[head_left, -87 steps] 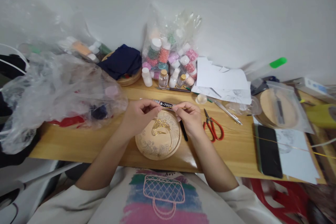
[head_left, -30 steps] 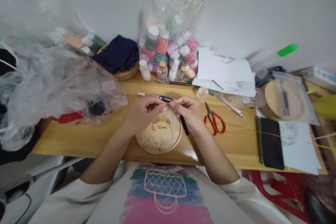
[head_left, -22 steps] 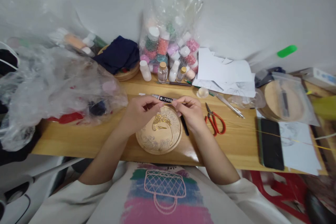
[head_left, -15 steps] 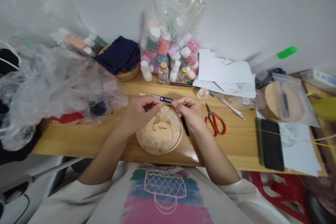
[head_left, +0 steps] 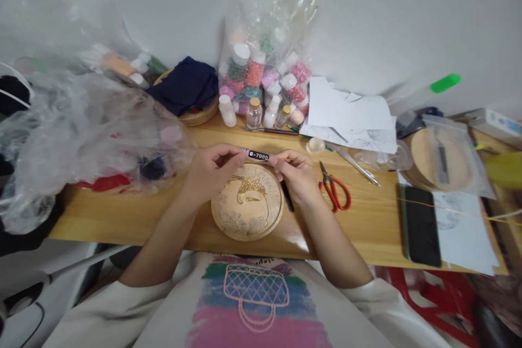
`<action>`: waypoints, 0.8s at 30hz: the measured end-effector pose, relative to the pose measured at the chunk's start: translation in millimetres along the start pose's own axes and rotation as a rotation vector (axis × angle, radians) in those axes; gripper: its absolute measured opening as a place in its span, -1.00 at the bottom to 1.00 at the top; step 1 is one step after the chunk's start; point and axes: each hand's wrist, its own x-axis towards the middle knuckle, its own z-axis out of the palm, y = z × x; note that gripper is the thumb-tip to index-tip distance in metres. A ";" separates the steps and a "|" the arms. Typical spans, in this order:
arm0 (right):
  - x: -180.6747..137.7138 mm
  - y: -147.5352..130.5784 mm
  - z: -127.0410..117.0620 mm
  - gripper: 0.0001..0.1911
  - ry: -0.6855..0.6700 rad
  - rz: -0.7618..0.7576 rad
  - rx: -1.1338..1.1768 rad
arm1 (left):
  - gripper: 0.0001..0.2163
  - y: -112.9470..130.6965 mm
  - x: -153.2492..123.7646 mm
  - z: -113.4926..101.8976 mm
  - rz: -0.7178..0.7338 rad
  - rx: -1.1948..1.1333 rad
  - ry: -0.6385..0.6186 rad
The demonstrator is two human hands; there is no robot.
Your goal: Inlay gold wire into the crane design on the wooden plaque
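Note:
A round wooden disc point(head_left: 247, 210) with carved waves and a gold wire bird outline lies at the table's near edge. My left hand point(head_left: 209, 169) hovers over its upper left rim, thumb and fingers pinched together. My right hand point(head_left: 296, 175) is at the upper right rim, also pinched; what either pinch holds is too thin to see. A B-7000 glue tube point(head_left: 258, 155) lies just behind the disc, between my fingertips. A black stick-like tool point(head_left: 287, 202) pokes out from under my right hand.
Red scissors point(head_left: 334, 191) and metal tweezers point(head_left: 354, 163) lie to the right, with a black phone point(head_left: 422, 225), papers point(head_left: 350, 117) and a second wooden disc point(head_left: 440, 160). A bag of bead bottles point(head_left: 265, 73) and small vials point(head_left: 253, 113) stand behind. Crumpled plastic bags point(head_left: 89, 130) fill the left.
My left hand has drawn a little to the left and now covers the glue tube's left end. More of the disc's gold outline shows. My right hand has hardly moved.

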 end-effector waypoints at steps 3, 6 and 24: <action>0.4 0.7 -0.7 -0.80 -0.002 -0.002 -0.006 | -0.82 -2.1 1.1 -0.3 -0.013 -0.002 0.011; 0.1 1.0 -0.1 -0.79 -0.008 -0.001 -0.013 | -0.80 -1.2 0.8 1.9 -0.002 0.013 -0.069; -3.2 0.3 3.0 -0.73 -0.070 0.037 -0.011 | -0.84 7.8 -2.1 15.1 0.026 0.118 -0.166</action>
